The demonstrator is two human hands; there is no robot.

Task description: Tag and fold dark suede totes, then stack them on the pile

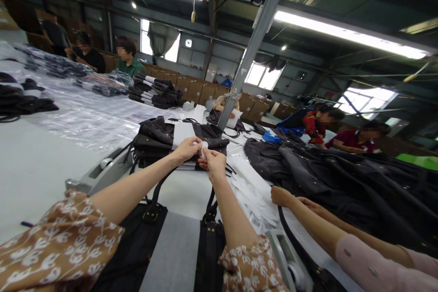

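My left hand [189, 148] and my right hand [214, 163] meet over the near side of a stack of folded black bags [155, 136]. Between their pinched fingertips is a small white piece [204, 145], perhaps paper or a sticker; its kind is unclear. A white paper band [181, 132] wraps the stack just behind my left hand. Closer to me, below my forearms, lies another black bag [126, 242] with its handles up and a wide white band [174, 251] across its middle.
White paper strips [253, 191] lie in a loose pile at right. Beside them reach a co-worker's hands [282, 196], near a heap of black bags [315, 164]. A metal post [248, 54] rises beyond my hands. Plastic-wrapped bags [102, 83] and another black stack [155, 91] are at far left.
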